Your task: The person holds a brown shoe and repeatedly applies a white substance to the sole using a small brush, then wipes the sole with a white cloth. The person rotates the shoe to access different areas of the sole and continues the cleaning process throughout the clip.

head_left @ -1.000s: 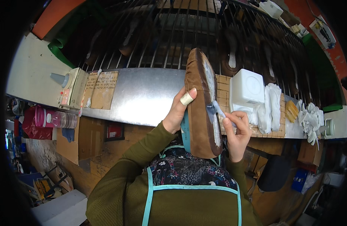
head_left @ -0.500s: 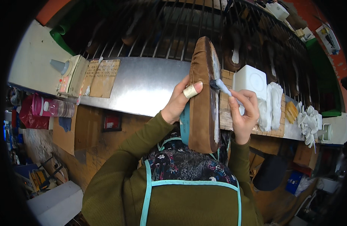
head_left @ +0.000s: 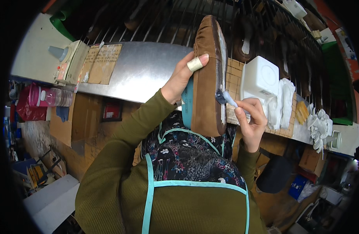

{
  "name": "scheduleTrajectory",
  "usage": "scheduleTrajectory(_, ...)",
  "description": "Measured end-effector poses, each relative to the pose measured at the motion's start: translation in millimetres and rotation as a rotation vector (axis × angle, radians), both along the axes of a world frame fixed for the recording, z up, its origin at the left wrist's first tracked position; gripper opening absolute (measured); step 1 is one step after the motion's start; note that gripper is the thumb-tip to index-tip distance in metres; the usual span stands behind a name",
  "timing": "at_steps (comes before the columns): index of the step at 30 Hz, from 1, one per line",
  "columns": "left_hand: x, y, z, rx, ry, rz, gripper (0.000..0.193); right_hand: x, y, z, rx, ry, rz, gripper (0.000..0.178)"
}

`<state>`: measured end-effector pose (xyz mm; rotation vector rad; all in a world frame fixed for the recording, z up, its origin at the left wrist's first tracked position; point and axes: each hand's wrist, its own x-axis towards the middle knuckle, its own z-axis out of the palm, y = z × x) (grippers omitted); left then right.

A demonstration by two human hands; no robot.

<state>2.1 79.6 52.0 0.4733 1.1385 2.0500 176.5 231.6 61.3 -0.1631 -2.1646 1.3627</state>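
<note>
My left hand (head_left: 183, 75) is closed around a brown shoe upper (head_left: 206, 84) that stands on edge with its toe pointing away from me. Pale tape wraps the left thumb, which presses on the shoe's side. A teal last (head_left: 187, 103) shows inside the shoe. The underside faces right and carries a whitish coating along its edge. Between the thumb and fingers of my right hand (head_left: 252, 120) is a small brush (head_left: 230, 100) with a pale handle. Its dark bristles touch the lower edge of the shoe, toward the heel.
Beyond the metal bench (head_left: 142, 66) runs a rack of bars (head_left: 175, 23) bearing more shoes. On the right stand a white plastic container (head_left: 261, 78), white gloves (head_left: 281, 105) and yellow strips (head_left: 302, 113). At left are a cardboard piece (head_left: 102, 64) and a clear bottle (head_left: 59, 97).
The brush has slid along the shoe's edge toward the heel. In the picture, the shoe and my left hand sit higher, as the view has shifted.
</note>
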Motion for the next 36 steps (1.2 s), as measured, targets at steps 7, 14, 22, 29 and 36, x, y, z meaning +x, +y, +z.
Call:
scheduleTrajectory(7, -8, 7, -3, -0.086, 0.023, 0.032, 0.057, 15, -3, 0, -0.004, -0.013, -0.013, 0.016)
scheduleTrajectory(14, -17, 12, -3, -0.11, -0.05, -0.019, 0.059, 28, 1, 1, 0.079, 0.009, -0.033, 0.016)
scheduleTrajectory(22, -13, 25, 7, -0.127, -0.138, -0.13, 0.066, 26, 7, 16, 0.153, 0.079, -0.029, 0.016)
scheduleTrajectory(29, -8, 29, 13, -0.122, -0.244, -0.205, 0.065, 18, 12, 32, 0.233, 0.172, 0.003, 0.018)
scheduleTrajectory(36, 0, 25, 11, -0.051, -0.417, -0.329, 0.061, 5, 14, 46, 0.281, 0.25, 0.116, 0.018)
